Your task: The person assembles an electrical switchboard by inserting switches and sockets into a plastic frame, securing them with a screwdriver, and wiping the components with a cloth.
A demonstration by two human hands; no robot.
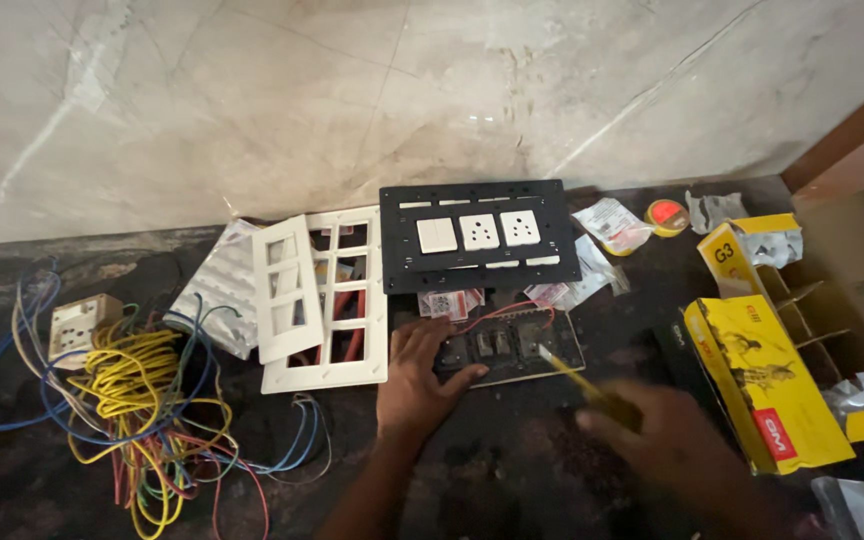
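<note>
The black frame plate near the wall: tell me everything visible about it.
The black frame plate is a flat rectangle, seemingly plastic, with slots along its edges. A row of three white modules sits in it: one blank-faced, two with socket holes. It lies on the dark counter against the marble wall, overlapping small packets. Neither hand touches it.
</note>
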